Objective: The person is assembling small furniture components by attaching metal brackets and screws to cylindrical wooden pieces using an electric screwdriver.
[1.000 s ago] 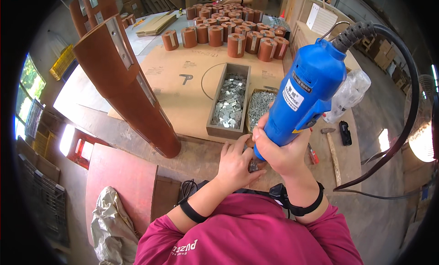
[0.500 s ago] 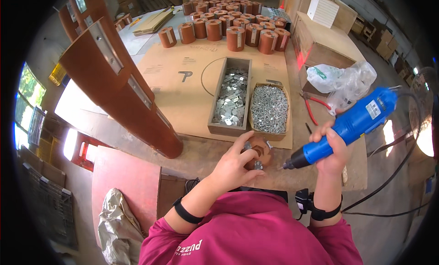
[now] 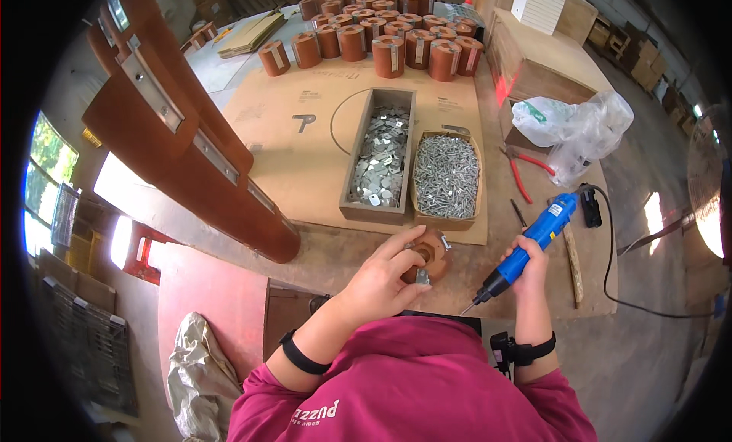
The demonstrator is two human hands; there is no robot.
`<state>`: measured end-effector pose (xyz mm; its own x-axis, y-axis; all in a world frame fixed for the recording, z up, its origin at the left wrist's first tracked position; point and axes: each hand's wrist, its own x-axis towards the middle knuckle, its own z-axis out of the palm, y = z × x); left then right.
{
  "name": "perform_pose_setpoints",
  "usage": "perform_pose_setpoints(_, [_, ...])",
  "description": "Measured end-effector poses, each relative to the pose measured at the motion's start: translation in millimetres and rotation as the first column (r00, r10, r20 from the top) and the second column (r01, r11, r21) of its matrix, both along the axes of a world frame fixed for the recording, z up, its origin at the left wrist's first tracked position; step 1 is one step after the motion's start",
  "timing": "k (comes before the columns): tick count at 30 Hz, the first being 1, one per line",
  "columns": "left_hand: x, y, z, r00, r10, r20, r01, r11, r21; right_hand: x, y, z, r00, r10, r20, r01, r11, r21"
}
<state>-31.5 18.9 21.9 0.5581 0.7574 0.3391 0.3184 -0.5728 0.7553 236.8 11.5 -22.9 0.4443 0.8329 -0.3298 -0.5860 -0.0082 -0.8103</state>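
Note:
My left hand (image 3: 383, 276) is closed round the near left side of a short reddish-brown cylinder (image 3: 438, 253) with a hole in its top and small metal plates at its rim. The thumb rests beside a metal plate (image 3: 422, 276) on the near side. In my right hand (image 3: 531, 268) is a blue electric screwdriver (image 3: 546, 225), gripped round its body. Its thin bit slants down toward the table's near edge, apart from the cylinder. Beyond the cylinder stand a long box of flat metal plates (image 3: 380, 156) and a box of screws (image 3: 447, 175).
Tall stacks of brown cylinders (image 3: 191, 160) lean at the left. Many finished-looking cylinders (image 3: 389, 57) stand at the back. Red-handled pliers (image 3: 521, 181), a plastic bag (image 3: 587, 129), a wooden stick (image 3: 572, 266) and the tool's black cord (image 3: 608, 266) lie to the right.
My right hand has drawn the screwdriver nearer and turned it steeper, its bit now lower and closer to my body. My left hand still holds the cylinder in nearly the same place.

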Motion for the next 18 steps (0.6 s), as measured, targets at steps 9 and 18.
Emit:
perform_pose_setpoints(9, [36.7, -7.5, 10.8, 0.898, 0.339, -0.282, -0.239, 0.912, 0.335, 1.8, 4.7, -11.8, 0.994, 0.085, 0.07, -0.076, 0.99, -0.121])
perform_pose_setpoints(18, [-9.5, -11.4, 18.9, 0.919, 0.27, -0.288, -0.25, 0.963, 0.103, 0.6, 0.5, -9.9, 0.996, 0.057, 0.068, -0.05, 0.994, -0.096])
